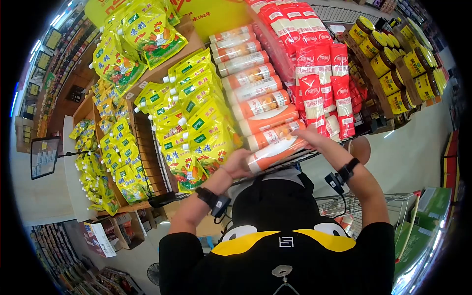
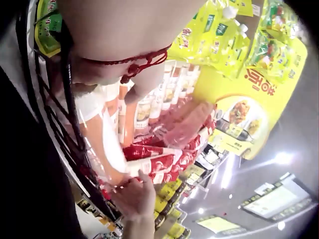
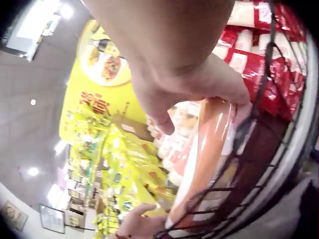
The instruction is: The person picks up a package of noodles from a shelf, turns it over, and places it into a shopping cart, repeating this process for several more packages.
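An orange-and-white cylindrical noodle pack (image 1: 276, 153) lies at the front of a row of similar packs (image 1: 260, 105), along the wire rim of the display. My left hand (image 1: 237, 164) grips its left end. At its other end my right hand (image 1: 312, 136) holds on, thumb on one side and fingers over the other in the right wrist view. The held pack (image 3: 212, 132) lies right beside the black wire edge (image 3: 259, 114). In the left wrist view, my left forearm hides part of the row, while the right hand (image 2: 132, 196) shows at the pack's far end.
Yellow spouted pouches (image 1: 196, 123) fill the left of the display. Red-and-white noodle packets (image 1: 314, 93) are stacked to the right, with yellow-lidded jars (image 1: 388, 64) beyond. A shopping cart (image 1: 393, 206) stands at the lower right. Wooden bins (image 1: 91, 118) hold more pouches at the left.
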A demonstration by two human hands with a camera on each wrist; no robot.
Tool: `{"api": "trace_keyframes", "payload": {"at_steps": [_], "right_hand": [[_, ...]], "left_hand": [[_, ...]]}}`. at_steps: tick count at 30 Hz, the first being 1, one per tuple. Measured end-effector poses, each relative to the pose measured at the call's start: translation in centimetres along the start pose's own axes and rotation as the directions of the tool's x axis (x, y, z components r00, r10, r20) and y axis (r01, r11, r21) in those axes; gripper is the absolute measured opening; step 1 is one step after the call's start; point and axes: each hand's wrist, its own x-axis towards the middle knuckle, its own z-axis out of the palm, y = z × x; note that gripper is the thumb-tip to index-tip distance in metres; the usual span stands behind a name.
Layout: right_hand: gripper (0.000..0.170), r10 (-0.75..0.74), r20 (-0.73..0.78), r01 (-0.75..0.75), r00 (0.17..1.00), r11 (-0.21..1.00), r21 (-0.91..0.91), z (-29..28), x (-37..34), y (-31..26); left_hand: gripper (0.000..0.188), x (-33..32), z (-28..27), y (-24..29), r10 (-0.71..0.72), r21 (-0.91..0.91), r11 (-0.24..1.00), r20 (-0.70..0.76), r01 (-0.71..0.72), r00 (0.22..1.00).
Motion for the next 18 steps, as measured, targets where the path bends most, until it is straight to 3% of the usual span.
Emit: {"api": "trace_keyframes", "payload": {"at_steps": [2,4,7,10,12,13,14,16,18], "right_hand": [[0.070,-0.245,-0.172,0.203,0.954,0.951,-0.233,-0.3,-2.9,-2.6],[0.072,-0.541,-0.265,0.407,0.798,0.808,-0.426,-0.6,-4.5,-2.8],[0.055,-0.659,-0.444,0.714,0.608,0.698,-0.057,0.0,-10.3,-4.8],[0.057,-0.750,-0.505,0.901,0.428,0.308,0.306,0.8,-16.5,-5.2],[0.059,-0.695,-0.653,0.932,0.300,0.068,0.355,1.9,-20.1,-6.7],[0.059,-0.645,-0.724,0.931,0.245,-0.053,0.362,2.6,-21.2,-7.0],[0.059,-0.635,-0.672,0.882,0.381,0.031,0.471,3.1,-21.1,-6.5],[0.059,-0.574,-0.515,0.720,0.636,0.203,0.663,4.7,-20.2,-4.3],[0.050,-0.432,-0.407,0.550,0.805,0.286,0.785,7.1,-18.7,-2.5]], "left_hand": [[0.043,-0.3,-1.1,-0.2,0.080,-0.073,0.994,0.022,-0.078,0.997],[0.041,-1.1,-2.0,0.0,0.219,-0.102,0.974,0.185,-0.203,0.958],[0.041,-3.0,-2.5,0.9,0.421,-0.282,0.903,0.424,-0.324,0.802],[0.043,-7.4,1.7,2.3,0.675,-0.335,0.735,0.431,-0.589,0.598],[0.059,-8.7,2.5,3.0,0.798,-0.456,0.592,0.441,-0.664,0.409],[0.063,-9.6,3.8,2.8,0.844,-0.470,0.534,0.344,-0.703,0.411],[0.068,-10.1,4.9,2.7,0.880,-0.477,0.476,0.245,-0.739,0.408],[0.075,-9.6,4.8,1.7,0.812,-0.021,0.525,0.311,-0.851,0.494],[0.074,-10.6,5.1,0.2,0.658,-0.454,0.752,0.542,-0.477,0.522]]}}
